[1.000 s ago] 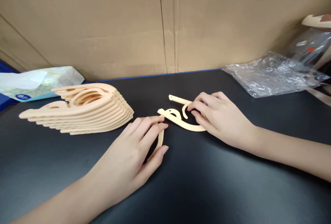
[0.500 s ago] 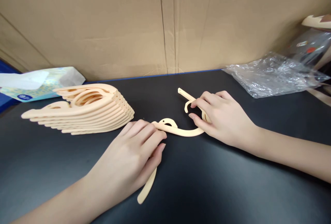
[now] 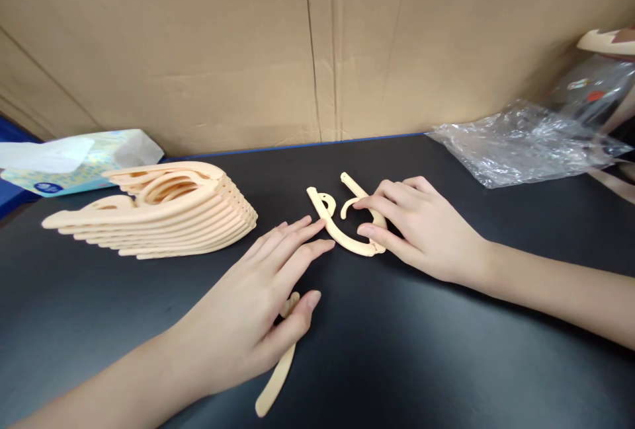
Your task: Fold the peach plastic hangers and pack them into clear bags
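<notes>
A cream plastic folding clothes hanger lies on the black table, its two arms bent up into a U shape with the hook between them. My right hand grips its right arm between thumb and fingers. My left hand is open, fingers stretched out, with the fingertips at the outer side of the hanger's left arm. Under its thumb and palm lies a separate curved cream strip, partly hidden by the hand; I cannot tell whether the palm holds it.
To the left is a stack of folded cream hangers, in front of a tissue pack. Clear plastic bags lie at the back right. A cardboard wall stands behind the black table.
The hanger's left arm has swung upward and inward, closer to the right arm. My left fingers have straightened and come off its end. The loose strip has shifted slightly toward me.
</notes>
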Motion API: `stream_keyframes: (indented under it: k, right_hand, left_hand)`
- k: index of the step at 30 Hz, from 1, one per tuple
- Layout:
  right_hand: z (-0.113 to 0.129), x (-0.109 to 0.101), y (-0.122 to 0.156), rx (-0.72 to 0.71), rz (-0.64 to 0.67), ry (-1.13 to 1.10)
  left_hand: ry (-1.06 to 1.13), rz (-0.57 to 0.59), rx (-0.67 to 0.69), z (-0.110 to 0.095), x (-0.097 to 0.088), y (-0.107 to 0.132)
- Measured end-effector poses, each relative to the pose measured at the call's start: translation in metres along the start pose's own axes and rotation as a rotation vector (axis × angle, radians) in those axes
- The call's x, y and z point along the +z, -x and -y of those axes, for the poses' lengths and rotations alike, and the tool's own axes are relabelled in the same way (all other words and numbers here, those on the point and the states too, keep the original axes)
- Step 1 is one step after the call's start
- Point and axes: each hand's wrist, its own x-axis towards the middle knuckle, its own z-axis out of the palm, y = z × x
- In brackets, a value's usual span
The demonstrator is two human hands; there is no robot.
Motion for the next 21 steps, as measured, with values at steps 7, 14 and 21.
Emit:
stream_keyframes:
  k: [7,14,21]
  right_hand:
    - [0.0,-0.0026,-0.0013,-0.046,0.029,-0.066]
    - [-0.0017,-0.0024,-0.002,-0.186,0.046,-0.119]
    - [-0.0002,-0.0057,-0.001,-0.371,0.092,-0.208]
  left_hand:
    - [0.016,0.027,0.005,0.0011,-0.0011,0.0003]
    - [0.008,0.004,0.012,0.0037,0.0008,0.0023]
    - [-0.013,-0.001,-0.05,0.0038,0.0031,0.0035]
